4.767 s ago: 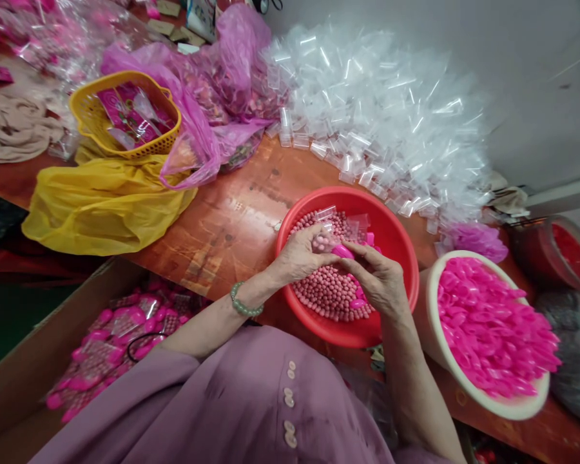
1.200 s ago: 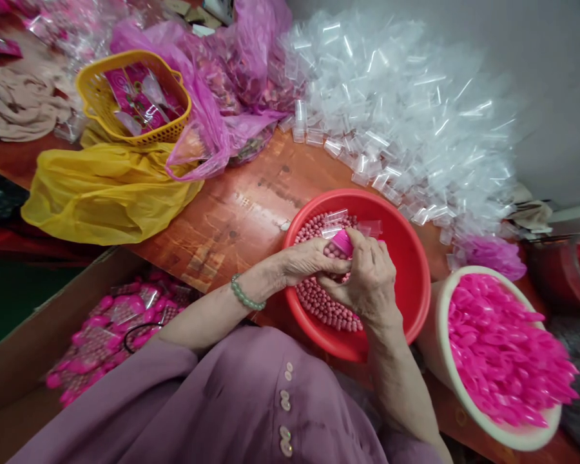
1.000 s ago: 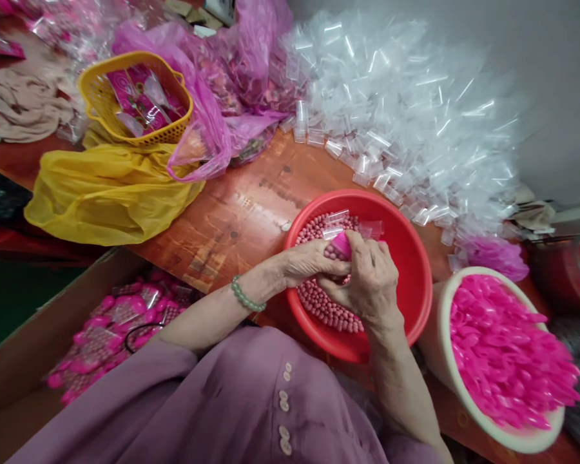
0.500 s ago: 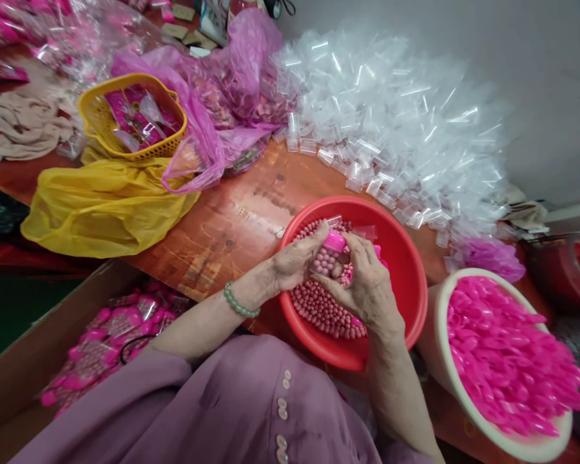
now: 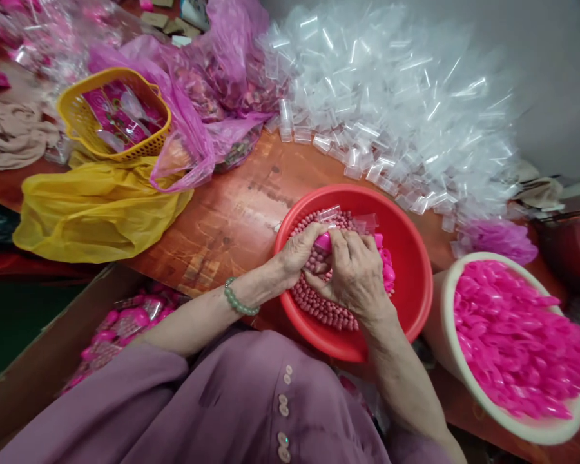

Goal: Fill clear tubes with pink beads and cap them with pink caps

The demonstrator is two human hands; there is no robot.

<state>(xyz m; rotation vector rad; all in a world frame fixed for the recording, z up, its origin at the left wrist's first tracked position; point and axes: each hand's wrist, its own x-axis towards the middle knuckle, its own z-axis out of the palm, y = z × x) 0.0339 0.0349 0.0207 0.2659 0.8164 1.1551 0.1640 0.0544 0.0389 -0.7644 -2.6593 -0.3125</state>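
Both hands meet over a red basin, closed around a small clear container with a pink cap, with pink balls showing in it. My left hand grips its left side. My right hand has its fingers bent over the cap and right side, hiding much of the container. Beneath the hands lie many small round pink balls in the basin. Bright pink plastic pieces sit at the right of the balls, and clear empty tubes lie at the back.
A large heap of clear tubes covers the table's far side. At right stands a cream bucket of pink plastic parts. A yellow basket, a yellow bag and pink bags lie at left. Below is a cardboard box of filled containers.
My right hand has turned and folded its fingers further over the cap, covering more of the container. The view has shifted slightly; my left hand keeps its grip.
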